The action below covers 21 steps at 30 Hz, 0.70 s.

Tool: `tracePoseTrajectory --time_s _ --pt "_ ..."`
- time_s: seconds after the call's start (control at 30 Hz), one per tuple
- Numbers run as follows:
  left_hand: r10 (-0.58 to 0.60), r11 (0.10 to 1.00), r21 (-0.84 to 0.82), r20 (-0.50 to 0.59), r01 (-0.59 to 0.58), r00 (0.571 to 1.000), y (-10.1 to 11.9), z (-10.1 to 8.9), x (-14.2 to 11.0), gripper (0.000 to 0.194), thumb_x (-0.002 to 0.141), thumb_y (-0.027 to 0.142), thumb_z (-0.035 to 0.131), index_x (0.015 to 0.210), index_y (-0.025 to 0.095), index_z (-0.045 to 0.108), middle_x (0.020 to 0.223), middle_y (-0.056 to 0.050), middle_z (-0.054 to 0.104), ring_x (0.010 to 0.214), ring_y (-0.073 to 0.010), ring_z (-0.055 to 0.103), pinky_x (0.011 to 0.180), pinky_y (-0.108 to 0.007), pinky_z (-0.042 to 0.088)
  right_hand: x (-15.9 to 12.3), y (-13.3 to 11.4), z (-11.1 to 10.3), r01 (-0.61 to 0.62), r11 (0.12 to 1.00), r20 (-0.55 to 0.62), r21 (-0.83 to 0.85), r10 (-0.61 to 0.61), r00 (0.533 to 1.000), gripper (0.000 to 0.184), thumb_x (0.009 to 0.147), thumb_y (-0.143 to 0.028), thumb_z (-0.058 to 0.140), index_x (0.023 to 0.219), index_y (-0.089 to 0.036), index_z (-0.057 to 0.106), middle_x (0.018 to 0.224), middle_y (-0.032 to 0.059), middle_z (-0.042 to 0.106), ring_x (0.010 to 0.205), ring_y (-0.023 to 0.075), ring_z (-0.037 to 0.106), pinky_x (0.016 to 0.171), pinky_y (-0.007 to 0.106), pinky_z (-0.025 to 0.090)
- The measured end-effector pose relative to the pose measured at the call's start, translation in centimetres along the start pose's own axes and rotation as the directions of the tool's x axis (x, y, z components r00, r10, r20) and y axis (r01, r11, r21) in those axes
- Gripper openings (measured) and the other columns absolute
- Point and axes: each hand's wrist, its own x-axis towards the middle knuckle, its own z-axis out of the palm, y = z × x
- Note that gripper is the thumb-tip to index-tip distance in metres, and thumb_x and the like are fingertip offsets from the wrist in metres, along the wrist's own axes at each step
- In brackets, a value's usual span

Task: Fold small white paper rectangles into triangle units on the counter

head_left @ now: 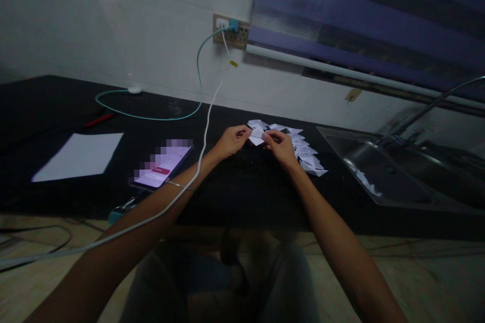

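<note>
Over the dark counter, a small piece of folded white paper [257, 135] is pinched between my two hands. My left hand [232, 141] grips its left edge with thumb and forefinger. At its right side, my right hand [279, 147] holds it the same way. Behind and to the right of my right hand lie several folded white paper pieces [306, 154], clustered in overlapping rows. Part of that cluster is hidden by my right hand.
A lit phone [161, 166] and a white paper sheet [81, 155] lie left on the black counter [242, 192]. A white cable [206, 128] hangs from the wall socket [237, 35] across my left arm. At right is a metal sink [382, 169] with a faucet [424, 111].
</note>
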Motion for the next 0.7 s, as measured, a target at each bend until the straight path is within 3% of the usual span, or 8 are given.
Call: tracePoseTrajectory --time_s 0.23,0.4,0.57,0.7 --pt "-0.017 1.000 -0.021 -0.011 0.017 1.000 0.5 0.2 -0.1 0.015 0.097 0.027 0.058 0.090 0.016 0.065 0.085 -0.006 0.073 0.078 -0.0139 0.069 0.074 -0.026 0.055 -0.2 -0.2 0.5 -0.117 0.986 0.052 0.121 0.111 0.992 0.046 0.072 -0.064 0.081 0.092 -0.024 0.071 0.085 0.0032 0.071 0.070 0.0164 0.067 0.061 0.031 0.060" --pt "-0.105 0.991 -0.083 0.035 0.107 0.994 0.7 0.2 -0.3 0.018 0.093 0.030 0.066 0.107 0.019 0.064 0.087 -0.005 0.073 0.066 -0.0114 0.065 0.056 -0.022 0.047 0.1 0.5 0.5 0.005 0.998 0.047 0.067 -0.008 0.999 0.040 0.078 -0.061 0.078 0.090 -0.023 0.073 0.074 0.0013 0.069 0.062 0.0154 0.063 0.061 0.032 0.054" --pt "-0.066 0.996 -0.065 -0.001 0.065 0.998 0.2 0.3 -0.1 0.015 0.092 0.030 0.066 0.091 0.016 0.061 0.082 -0.004 0.071 0.072 -0.0125 0.067 0.062 -0.022 0.050 0.0 0.1 0.5 0.052 0.998 0.018 0.020 -0.053 0.998 0.040 0.079 -0.060 0.077 0.093 -0.023 0.071 0.074 0.0011 0.071 0.062 0.0165 0.064 0.063 0.033 0.053" --pt "-0.059 0.997 -0.055 -0.023 0.058 0.998 0.5 0.1 -0.1 0.018 0.091 0.025 0.067 0.105 0.017 0.061 0.084 -0.003 0.072 0.075 -0.0135 0.070 0.063 -0.022 0.050 -0.4 -0.7 0.8 0.025 0.997 0.001 0.069 -0.026 1.000 0.038 0.078 -0.052 0.080 0.101 -0.025 0.068 0.075 0.0005 0.071 0.062 0.0166 0.065 0.063 0.033 0.054"
